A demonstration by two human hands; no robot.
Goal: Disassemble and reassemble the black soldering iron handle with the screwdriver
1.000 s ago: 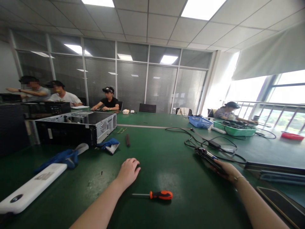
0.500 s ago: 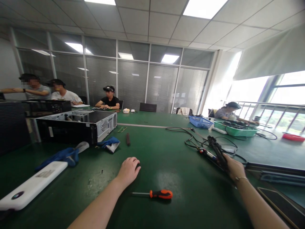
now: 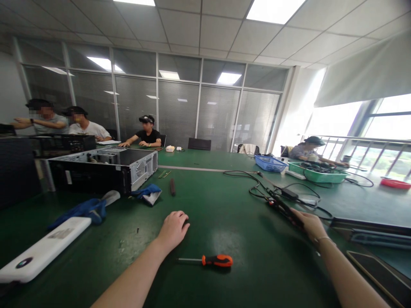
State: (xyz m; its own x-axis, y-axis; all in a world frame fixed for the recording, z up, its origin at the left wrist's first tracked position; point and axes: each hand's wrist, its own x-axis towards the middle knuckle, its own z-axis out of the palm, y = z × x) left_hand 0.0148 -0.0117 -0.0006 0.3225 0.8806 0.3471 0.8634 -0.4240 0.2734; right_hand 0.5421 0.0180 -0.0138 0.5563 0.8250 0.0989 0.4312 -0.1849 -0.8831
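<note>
The right hand [image 3: 310, 226] had its fingers closed about a dark, elongated item [image 3: 282, 209] at the right of the table [image 3: 212, 214]; its far end pointed toward a black cable [image 3: 253, 189], and contact between the two could not be determined. The left hand [image 3: 173, 229] rested palm down on the table, fingers bent and close together; whether anything lay beneath them could not be told. A screwdriver [image 3: 217, 261] with an orange and black handle lay between the forearms, its shaft toward the left. An opened computer case [image 3: 96, 177] stood at the far left, a blue cloth [image 3: 146, 191] near its corner. A blue basket [image 3: 270, 164] and a green basket [image 3: 316, 176] stood beyond the right hand.
</note>
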